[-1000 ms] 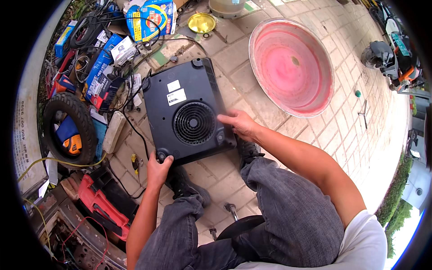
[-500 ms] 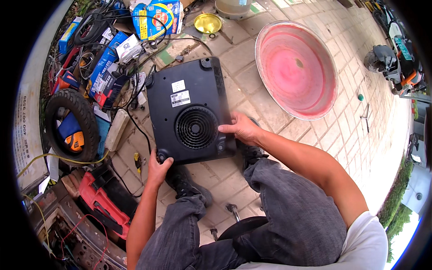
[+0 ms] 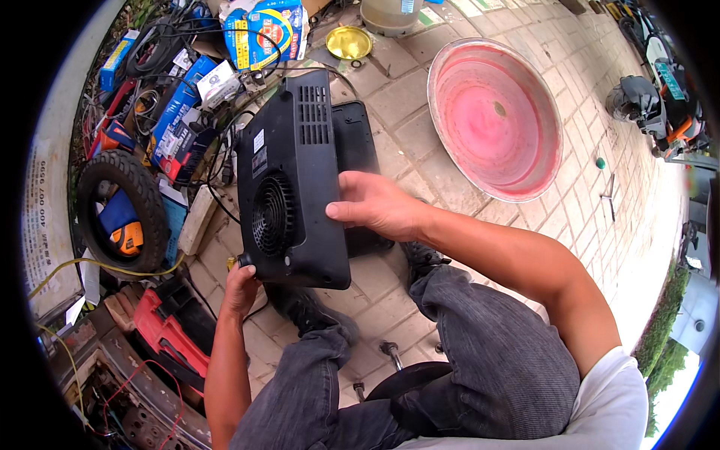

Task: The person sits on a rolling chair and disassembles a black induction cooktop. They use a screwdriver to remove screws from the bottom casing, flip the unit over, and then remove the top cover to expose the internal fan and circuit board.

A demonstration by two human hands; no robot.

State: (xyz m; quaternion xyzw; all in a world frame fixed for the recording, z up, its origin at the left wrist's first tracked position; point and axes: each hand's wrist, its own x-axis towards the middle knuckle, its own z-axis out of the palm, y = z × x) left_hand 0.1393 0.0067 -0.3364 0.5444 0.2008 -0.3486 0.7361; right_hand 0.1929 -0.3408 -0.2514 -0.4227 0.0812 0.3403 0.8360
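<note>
A black induction cooker's underside housing (image 3: 300, 217) is tilted up on its side before me, its round fan grille facing left and its slotted side vent toward me. My right hand (image 3: 375, 206) grips its right edge, thumb on the side wall and fingers behind. The near left corner is held by my left hand (image 3: 241, 286), thumb on top. Behind and below the housing lies another flat black rimmed part (image 3: 356, 142), partly hidden; I cannot tell whether the two are joined. A black cord (image 3: 225, 206) runs along the left side.
A large pink-lined basin (image 3: 495, 124) stands at the right on the paving. To the left are a tyre (image 3: 120, 210), boxes (image 3: 180, 120) and a red-and-black case (image 3: 169, 322). A yellow lid (image 3: 349, 43) lies at the back.
The housing has gone from lying flat to being tilted up, its right edge raised. A flat black part now shows beneath it. Both hands have kept hold, with the left shifted slightly left.
</note>
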